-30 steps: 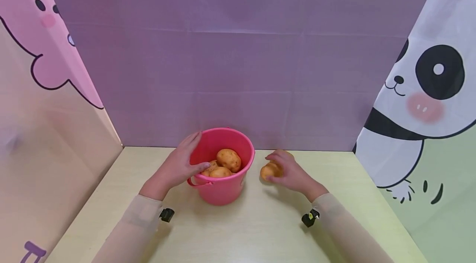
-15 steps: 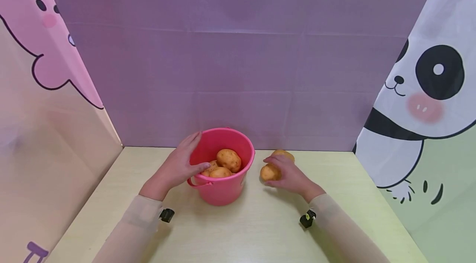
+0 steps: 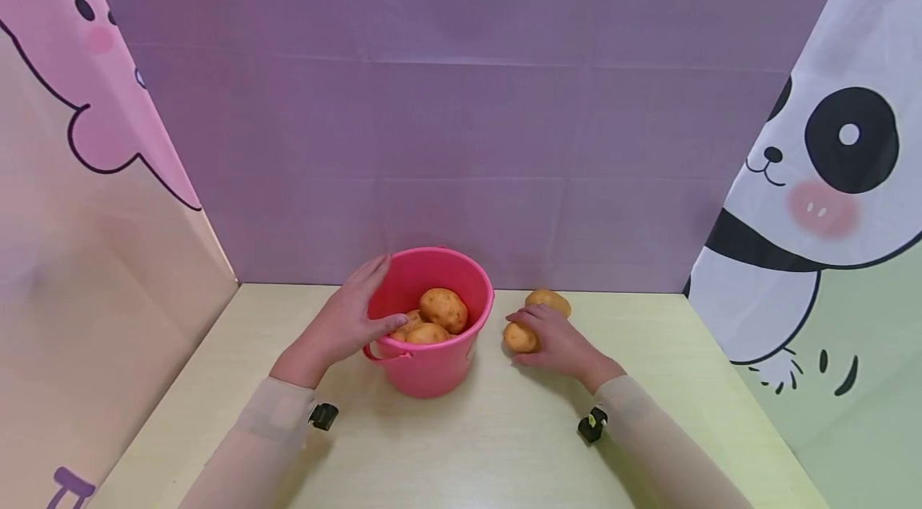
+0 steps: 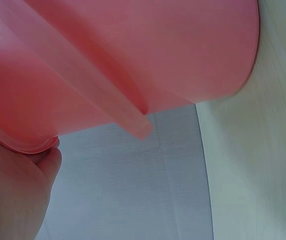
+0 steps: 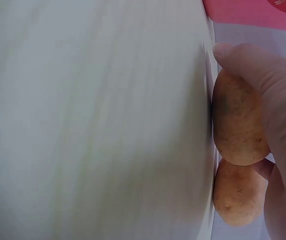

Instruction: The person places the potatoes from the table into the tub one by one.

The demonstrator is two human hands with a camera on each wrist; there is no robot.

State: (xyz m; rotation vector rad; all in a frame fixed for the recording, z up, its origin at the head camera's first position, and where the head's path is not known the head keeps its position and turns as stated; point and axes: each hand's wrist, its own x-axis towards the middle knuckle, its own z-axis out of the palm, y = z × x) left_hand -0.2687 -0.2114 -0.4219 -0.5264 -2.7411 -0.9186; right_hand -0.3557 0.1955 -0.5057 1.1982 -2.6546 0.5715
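Observation:
A pink bucket (image 3: 428,369) stands on the table with several potatoes in it, the topmost potato (image 3: 442,310) lying toward its right side. My left hand (image 3: 353,317) holds the bucket's left rim, its thumb over the near edge and its fingers along the outside. To the right of the bucket, my right hand (image 3: 558,342) grips a potato (image 3: 520,338) that is on or very near the tabletop. Thumb and fingers lie around this potato (image 5: 238,120) in the right wrist view. Another potato (image 3: 549,301) lies just behind that hand.
The pale wooden table (image 3: 461,453) ends at a purple backdrop (image 3: 461,133) close behind the bucket. Patterned panels flank it, a panda panel (image 3: 828,253) on the right and a pink one (image 3: 122,109) on the left. The bucket's handle (image 4: 83,75) hangs at its near left side.
My right hand has shifted slightly left and toward me around the near potato, exposing more of the potato behind. The left hand and the bucket have stayed still.

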